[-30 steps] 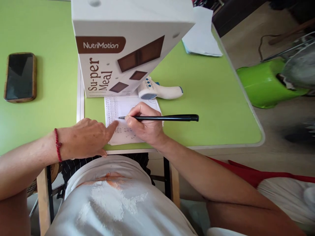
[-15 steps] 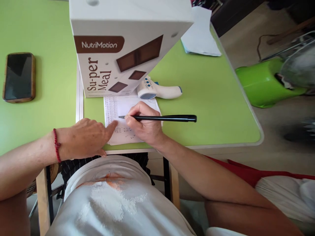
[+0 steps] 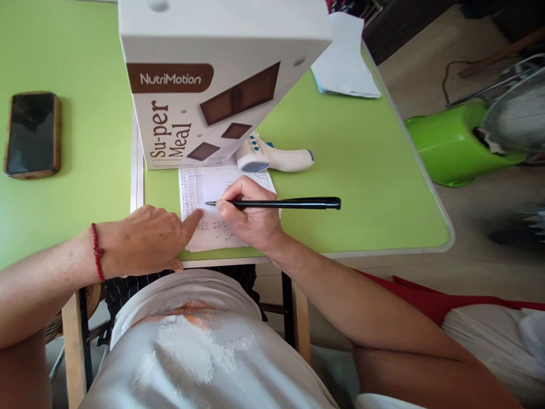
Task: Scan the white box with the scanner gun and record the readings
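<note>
My right hand point(image 3: 253, 216) is closed in a writing grip around a black pen point(image 3: 298, 203). The pen's tip is at a small sheet of paper point(image 3: 213, 187) covered in dense handwritten lines. On the sheet's left part rests the outstretched index finger of my left hand point(image 3: 149, 238), just short of the pen tip. That hand lies palm down at the table's near edge, holding nothing, its other fingers folded under and partly hidden. A white infrared thermometer point(image 3: 289, 159) lies against the paper's far edge, beside a tall white box point(image 3: 170, 125) printed "NutriMotion Su-per Meal".
The green table point(image 3: 361, 187) ends in a pale rim at the right. A phone point(image 3: 32, 134) lies at the left, and folded white papers point(image 3: 344, 57) sit at the back right. Beyond the edge, a bright green bin point(image 3: 451, 147) stands on the floor.
Almost nothing differs. The view has shifted very slightly, while both hands and the pen keep their places at the paper.
</note>
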`<state>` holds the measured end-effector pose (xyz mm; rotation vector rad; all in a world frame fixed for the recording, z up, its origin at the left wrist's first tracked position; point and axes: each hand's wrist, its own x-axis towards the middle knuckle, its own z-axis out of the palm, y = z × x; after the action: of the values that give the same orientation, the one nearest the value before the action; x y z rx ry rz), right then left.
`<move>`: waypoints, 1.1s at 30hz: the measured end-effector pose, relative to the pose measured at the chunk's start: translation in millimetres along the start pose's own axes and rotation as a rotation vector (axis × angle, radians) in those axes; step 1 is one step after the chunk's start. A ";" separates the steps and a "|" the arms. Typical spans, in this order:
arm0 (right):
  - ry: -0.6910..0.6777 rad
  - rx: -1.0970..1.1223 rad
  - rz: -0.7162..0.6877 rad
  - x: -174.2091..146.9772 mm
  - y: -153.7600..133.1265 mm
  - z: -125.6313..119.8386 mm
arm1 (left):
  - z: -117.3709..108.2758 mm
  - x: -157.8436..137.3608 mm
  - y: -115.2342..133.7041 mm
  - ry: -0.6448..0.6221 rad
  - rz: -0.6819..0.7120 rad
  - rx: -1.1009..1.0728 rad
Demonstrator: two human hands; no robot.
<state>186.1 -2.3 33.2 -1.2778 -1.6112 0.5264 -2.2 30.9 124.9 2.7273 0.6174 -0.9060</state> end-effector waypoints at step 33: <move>-0.018 -0.887 -0.157 3.3 30.6 -81.3 | -3.4 -5.1 -112.5 0.542 -0.420 -0.457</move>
<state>272.1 -6.8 45.1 -1.7385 -2.0240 -0.3349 -54.5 130.6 124.2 2.4350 1.3413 -0.0334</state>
